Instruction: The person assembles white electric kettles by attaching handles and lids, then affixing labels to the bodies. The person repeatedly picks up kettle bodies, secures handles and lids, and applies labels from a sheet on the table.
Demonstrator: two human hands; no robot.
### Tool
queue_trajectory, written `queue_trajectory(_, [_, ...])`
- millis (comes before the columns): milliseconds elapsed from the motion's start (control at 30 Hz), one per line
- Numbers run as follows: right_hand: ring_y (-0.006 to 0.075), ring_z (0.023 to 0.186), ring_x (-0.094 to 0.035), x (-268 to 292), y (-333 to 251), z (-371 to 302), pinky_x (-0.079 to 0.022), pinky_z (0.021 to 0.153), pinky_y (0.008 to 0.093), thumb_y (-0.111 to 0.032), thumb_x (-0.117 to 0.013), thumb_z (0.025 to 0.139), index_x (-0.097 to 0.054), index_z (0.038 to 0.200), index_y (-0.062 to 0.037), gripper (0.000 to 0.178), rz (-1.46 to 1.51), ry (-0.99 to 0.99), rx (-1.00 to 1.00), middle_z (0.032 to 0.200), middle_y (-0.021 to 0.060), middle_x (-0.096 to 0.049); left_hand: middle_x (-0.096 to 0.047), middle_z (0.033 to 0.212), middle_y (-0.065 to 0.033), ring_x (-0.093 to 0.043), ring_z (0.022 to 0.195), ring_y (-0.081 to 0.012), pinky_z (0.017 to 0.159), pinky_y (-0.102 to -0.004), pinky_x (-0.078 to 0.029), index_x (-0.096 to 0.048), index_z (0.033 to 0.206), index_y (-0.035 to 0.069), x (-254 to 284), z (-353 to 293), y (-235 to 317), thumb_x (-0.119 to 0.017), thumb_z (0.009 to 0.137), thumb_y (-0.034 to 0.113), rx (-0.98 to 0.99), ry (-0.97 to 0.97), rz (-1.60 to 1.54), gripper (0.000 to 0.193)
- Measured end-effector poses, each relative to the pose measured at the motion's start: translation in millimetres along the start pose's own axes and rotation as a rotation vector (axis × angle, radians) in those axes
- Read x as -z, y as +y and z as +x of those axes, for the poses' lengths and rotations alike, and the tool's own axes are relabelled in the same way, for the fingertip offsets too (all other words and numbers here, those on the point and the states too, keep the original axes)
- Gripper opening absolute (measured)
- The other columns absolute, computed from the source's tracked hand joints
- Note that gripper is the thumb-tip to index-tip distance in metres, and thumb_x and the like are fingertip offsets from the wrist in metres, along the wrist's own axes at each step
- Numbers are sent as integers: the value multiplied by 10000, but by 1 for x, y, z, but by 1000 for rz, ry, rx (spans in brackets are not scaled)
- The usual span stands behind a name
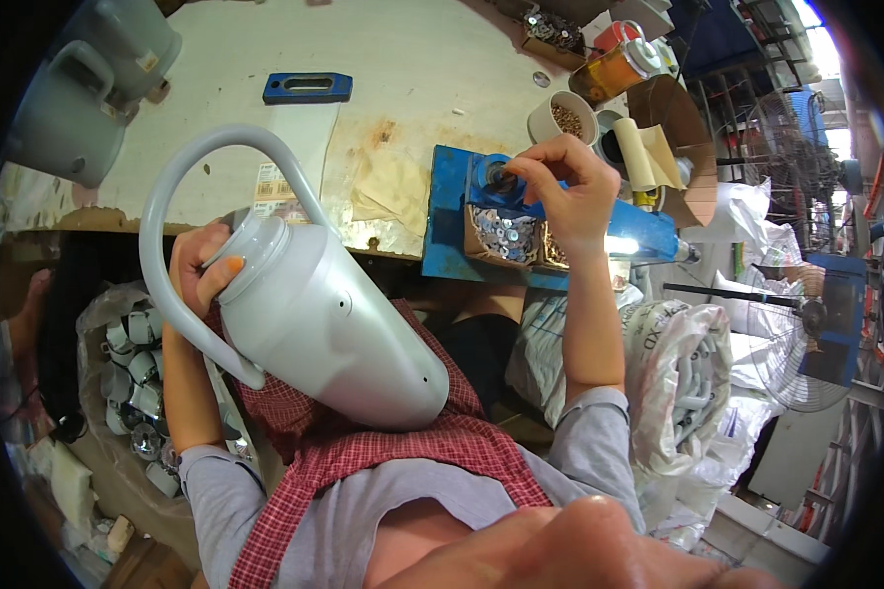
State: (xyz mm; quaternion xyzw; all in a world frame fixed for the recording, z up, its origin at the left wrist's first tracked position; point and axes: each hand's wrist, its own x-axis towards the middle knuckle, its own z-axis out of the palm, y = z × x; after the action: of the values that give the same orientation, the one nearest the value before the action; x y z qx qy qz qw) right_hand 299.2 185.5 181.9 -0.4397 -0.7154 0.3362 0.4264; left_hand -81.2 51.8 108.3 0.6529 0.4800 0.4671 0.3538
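Observation:
My left hand (206,263) is closed round the neck of a silver-grey jug (334,319) that lies tilted across my lap. A big curved grey handle (157,245) arches over it, and small dark holes show in the jug's side. My right hand (572,191) is raised over a blue metal machine (446,221), thumb and forefinger pinched together at its round blue fitting (491,177). Whatever the pinch holds is too small to make out. Below that hand, a small box of metal washer-like pieces (504,236) sits on the machine.
Two grey jugs (64,123) stand at the far left of the worn table (206,59). A blue bar with a slot (307,88) lies on it. Near the back right is a white cup of brass-coloured bits (563,120). Sacks of grey handles (692,383) and a fan (786,334) stand right.

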Motion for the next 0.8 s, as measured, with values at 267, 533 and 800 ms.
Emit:
queue_trajectory(267, [95, 589, -612, 1, -10, 5, -477, 525, 230, -59, -815, 743, -704, 765, 3, 130, -224, -22, 221, 700, 40, -652, -309, 562, -56, -288, 550, -189, 571, -348, -246, -349, 578, 18, -3, 2, 2, -655, 799, 279, -19, -8, 18, 459])
queue_trajectory(533, [150, 629, -635, 7, 3, -32, -508, 592, 266, 13, -734, 781, -733, 941, -22, 164, -152, 72, 201, 820, 73, -662, -318, 561, -46, -297, 553, -176, 545, -344, -230, -351, 582, 19, -2, -2, -2, -650, 792, 266, 11, 4, -20, 441])
queue_trajectory(800, [276, 854, -672, 6, 118, -86, -542, 773, 378, -131, -692, 814, -704, 1003, -115, 190, -848, -244, 222, 992, 60, -696, -325, 564, -38, -307, 557, -164, 552, -338, -246, -414, 574, 15, -1, 1, 7, -661, 796, 321, 42, -79, -39, 451])
